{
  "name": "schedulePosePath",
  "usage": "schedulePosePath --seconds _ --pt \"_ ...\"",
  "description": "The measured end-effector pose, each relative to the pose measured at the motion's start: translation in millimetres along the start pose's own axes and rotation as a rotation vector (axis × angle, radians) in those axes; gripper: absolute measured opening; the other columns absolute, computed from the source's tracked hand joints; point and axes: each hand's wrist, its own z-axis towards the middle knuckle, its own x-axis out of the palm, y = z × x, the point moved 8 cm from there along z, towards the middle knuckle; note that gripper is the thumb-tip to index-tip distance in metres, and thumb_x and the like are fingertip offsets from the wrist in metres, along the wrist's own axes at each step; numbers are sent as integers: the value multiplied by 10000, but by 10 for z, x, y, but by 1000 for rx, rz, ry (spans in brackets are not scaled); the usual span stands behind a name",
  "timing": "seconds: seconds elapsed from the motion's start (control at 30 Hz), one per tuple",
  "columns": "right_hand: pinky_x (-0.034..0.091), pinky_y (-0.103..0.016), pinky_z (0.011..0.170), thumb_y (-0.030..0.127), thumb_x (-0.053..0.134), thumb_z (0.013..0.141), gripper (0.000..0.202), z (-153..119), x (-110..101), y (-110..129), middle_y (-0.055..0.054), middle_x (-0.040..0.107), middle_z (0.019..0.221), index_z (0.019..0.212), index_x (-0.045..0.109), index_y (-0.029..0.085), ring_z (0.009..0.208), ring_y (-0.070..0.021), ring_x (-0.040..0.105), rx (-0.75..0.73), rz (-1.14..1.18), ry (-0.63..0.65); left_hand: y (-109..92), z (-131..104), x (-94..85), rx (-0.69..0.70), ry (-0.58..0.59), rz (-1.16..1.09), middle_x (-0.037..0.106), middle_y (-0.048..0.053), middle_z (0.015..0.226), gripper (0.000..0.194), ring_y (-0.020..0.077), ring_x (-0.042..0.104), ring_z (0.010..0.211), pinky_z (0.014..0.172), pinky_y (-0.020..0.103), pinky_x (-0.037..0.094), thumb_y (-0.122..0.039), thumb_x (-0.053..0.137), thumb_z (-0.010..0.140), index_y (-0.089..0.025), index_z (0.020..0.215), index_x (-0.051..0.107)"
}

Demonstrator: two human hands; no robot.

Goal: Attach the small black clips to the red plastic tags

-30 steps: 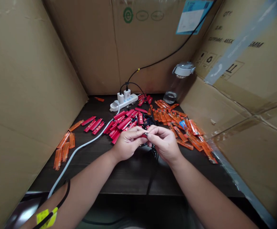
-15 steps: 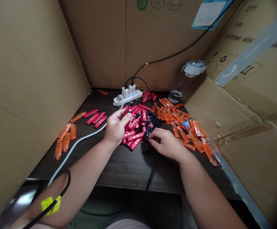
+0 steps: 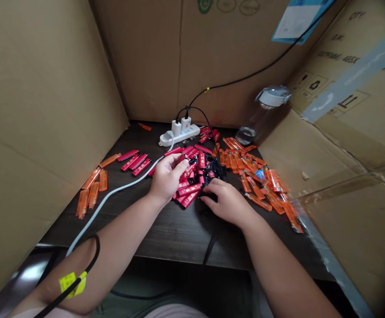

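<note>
My left hand (image 3: 167, 179) is closed, thumb and fingers pinching a red lighter (image 3: 183, 157) above the pile; most of it is hidden by the fingers. Below and beside it lies a heap of red lighters (image 3: 190, 190), printed in a light colour. My right hand (image 3: 227, 201) is at the near edge of a cluster of small black parts (image 3: 214, 170). Its thumb and forefinger are curled close together, and a tiny dark thing seems to be at their tips, too small to name.
Orange lighters (image 3: 235, 161) spread along the right, with more orange ones (image 3: 93, 193) at the left. Several red lighters (image 3: 138, 161) lie in a row. Behind stand a white power strip (image 3: 179, 135) and a clear bottle (image 3: 245, 134). A white cable (image 3: 113, 194) crosses the left. Cardboard walls (image 3: 152, 66) surround the table.
My right hand has shifted left, away from the black parts, and its thumb and forefinger are slightly further apart. My left hand has dipped a little, hiding more of the red lighter.
</note>
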Motion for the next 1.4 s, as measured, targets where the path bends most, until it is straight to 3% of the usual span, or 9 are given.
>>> schedulePosePath --seconds 0.3,0.43,0.7,0.83,0.97,1.4 --pt "466 -294 705 260 567 868 133 6 9 20 -54 625 933 886 688 208 845 -187 615 15 -112 17 -7 -37 34 47 37 83 664 8 776 191 108 591 695 677 232 472 -301 718 740 -156 853 666" --pt "463 -286 683 240 577 855 103 -7 -63 38 -54 623 914 865 674 207 819 -180 611 -17 -74 -33 -25 -36 47 50 50 120 666 18 781 221 118 594 704 698 247 476 -309 719 738 -144 876 667" --pt "459 -266 589 245 592 852 103 -73 -430 -3 -36 569 804 774 595 178 682 -136 547 -59 442 -354 17 -66 130 47 156 257 678 39 804 229 153 623 744 705 276 504 -294 709 735 -139 897 666" --pt "534 -282 614 268 658 809 104 -99 -414 -52 -53 618 894 799 616 174 695 -139 614 -23 767 -407 37 -136 257 27 279 304 700 53 838 217 167 642 761 723 294 526 -268 709 723 -136 894 680" --pt "580 -298 589 273 734 739 149 -132 -392 -99 -49 671 837 788 635 172 602 -146 658 42 937 -482 -9 -185 326 90 340 357 707 54 860 180 173 652 766 702 286 539 -237 705 724 -160 887 714" --pt "547 -286 589 233 678 772 67 -183 -478 38 -52 678 795 808 636 195 674 -169 642 -89 541 -519 -97 -242 424 271 447 480 706 68 894 163 178 659 828 770 305 541 -173 670 758 -187 906 737"
